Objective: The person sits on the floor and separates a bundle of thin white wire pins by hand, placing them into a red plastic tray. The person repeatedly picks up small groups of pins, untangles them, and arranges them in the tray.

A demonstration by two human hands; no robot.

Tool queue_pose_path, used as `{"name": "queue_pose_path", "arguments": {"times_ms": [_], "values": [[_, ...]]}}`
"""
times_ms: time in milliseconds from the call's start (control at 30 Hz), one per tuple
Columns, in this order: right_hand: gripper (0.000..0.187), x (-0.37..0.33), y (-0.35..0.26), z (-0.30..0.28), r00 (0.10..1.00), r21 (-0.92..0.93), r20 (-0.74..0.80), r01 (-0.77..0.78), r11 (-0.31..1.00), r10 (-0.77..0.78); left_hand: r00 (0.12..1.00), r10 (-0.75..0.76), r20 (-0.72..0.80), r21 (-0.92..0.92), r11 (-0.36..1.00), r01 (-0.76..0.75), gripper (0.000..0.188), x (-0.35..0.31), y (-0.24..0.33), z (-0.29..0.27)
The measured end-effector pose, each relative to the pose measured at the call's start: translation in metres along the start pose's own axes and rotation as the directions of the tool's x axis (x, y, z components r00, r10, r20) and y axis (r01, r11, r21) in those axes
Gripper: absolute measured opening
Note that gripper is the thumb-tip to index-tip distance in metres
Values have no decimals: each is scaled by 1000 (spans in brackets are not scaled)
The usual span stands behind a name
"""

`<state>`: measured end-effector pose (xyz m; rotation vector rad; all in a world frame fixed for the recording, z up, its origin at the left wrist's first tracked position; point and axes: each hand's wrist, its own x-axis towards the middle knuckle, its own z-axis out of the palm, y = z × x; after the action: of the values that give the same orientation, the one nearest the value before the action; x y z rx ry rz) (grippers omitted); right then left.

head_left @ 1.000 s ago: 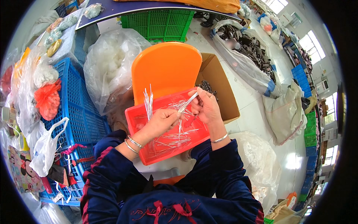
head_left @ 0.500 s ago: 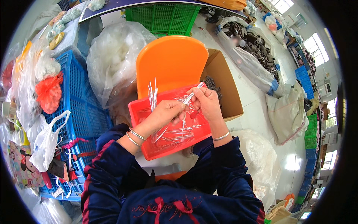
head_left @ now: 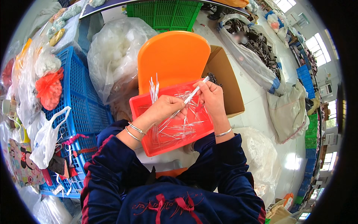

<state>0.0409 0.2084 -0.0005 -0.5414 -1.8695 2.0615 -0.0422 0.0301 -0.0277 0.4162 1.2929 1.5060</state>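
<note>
Between my two hands runs a slim bundle of thin white wire-like strips [head_left: 192,95], slanting up to the right. My left hand [head_left: 166,109] is closed round its lower end, thumb on top. The fingers of my right hand [head_left: 212,98] pinch it near the upper tip. Both hands are over a shallow red tray [head_left: 182,143] in front of an orange chair back [head_left: 173,59]. Loose strips [head_left: 175,131] lie scattered across the tray's bottom. Another cluster of strips [head_left: 154,91] stands up at its far left corner.
On the left stands a blue crate [head_left: 80,119] hung with bags and scissors. A clear bag of white stuffing [head_left: 117,56] and a green crate [head_left: 164,16] are farther off. Right of the chair are a cardboard box [head_left: 228,82], a sack of dark pieces [head_left: 251,48] and crumpled clear plastic [head_left: 257,158].
My right hand has shifted slightly right and up along the bundle, which now shows a longer stretch between the hands. The tray and chair appear slightly higher in view.
</note>
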Motion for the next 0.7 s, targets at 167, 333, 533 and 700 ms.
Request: {"name": "queue_pose_path", "arguments": {"times_ms": [167,333,533,700], "values": [[23,3,4,-3,999,34,20,24,999,-25,1000,-8,25,52,999,7,22,1,-3,-3],[23,3,5,-2,999,31,16,32,999,-33,999,-23,22,28,999,22,23,0,-2,-1],[19,-1,4,1,995,-161,21,96,982,-93,998,-70,-7,32,997,70,24,2,-6,0],[10,-20,-5,23,714,-447,450,700,557,-535,999,-38,-19,24,999,38,17,3,-11,1]]}}
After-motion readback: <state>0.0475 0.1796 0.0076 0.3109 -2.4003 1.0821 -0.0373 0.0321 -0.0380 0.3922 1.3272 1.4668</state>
